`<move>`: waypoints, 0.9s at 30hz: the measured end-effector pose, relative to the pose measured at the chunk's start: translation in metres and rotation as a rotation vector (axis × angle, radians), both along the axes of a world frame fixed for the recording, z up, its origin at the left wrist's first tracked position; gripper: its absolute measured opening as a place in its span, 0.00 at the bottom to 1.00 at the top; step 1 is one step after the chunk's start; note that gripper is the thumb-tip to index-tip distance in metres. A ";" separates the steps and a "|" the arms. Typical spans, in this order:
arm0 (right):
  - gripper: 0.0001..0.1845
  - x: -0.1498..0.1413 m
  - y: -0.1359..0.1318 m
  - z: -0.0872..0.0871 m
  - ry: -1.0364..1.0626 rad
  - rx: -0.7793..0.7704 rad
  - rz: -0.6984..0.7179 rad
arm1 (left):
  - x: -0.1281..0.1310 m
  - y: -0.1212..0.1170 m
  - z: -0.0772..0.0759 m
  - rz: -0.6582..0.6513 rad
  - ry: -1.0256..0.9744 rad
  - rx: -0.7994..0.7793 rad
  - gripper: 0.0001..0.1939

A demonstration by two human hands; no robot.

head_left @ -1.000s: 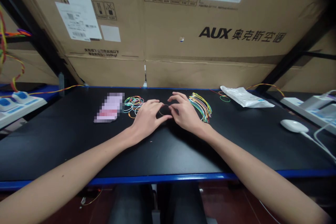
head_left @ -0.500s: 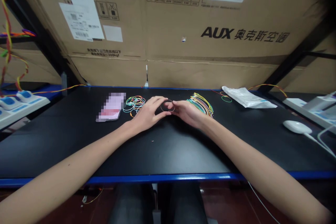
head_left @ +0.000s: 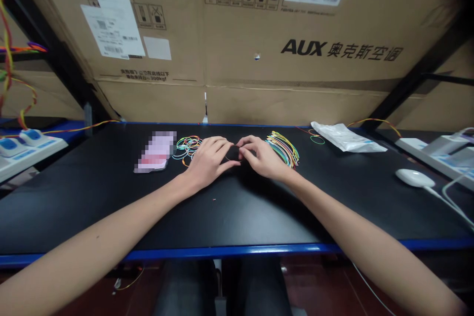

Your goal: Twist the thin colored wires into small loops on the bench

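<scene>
we note both hands drawn together at mid-desk, over a single thin wire loop (head_left: 230, 160). the left hand (head_left: 207, 163) and the right hand (head_left: 261, 157) are curved, neither flat nor clenched, with their fingertips meeting around the loop. the fingers hide the contact, so we cannot tell whether either hand grips it. the loop sits between the hands, on or just above the black desk (head_left: 237, 217); it looks fine, tan-orange and roughly round, and is partly hidden. a tangle of coloured wire loops (head_left: 188, 146) lies just beside the left hand, and a bundle of coloured wires (head_left: 284, 149) just beside the right hand.
</scene>
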State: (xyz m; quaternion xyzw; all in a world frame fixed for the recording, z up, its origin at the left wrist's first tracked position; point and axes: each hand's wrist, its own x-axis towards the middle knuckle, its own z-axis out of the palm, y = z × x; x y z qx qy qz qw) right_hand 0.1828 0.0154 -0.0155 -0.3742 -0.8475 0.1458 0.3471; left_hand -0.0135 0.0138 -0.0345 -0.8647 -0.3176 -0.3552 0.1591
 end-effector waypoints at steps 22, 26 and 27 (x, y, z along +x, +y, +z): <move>0.16 -0.008 -0.001 -0.005 0.770 -0.813 0.388 | -0.003 0.008 0.002 -0.102 -0.066 -0.030 0.24; 0.17 -0.007 0.000 -0.007 0.710 -0.762 0.356 | -0.006 0.012 0.000 -0.094 -0.030 -0.017 0.22; 0.17 -0.007 0.000 -0.008 0.683 -0.733 0.334 | -0.006 0.012 0.000 -0.088 -0.025 -0.011 0.22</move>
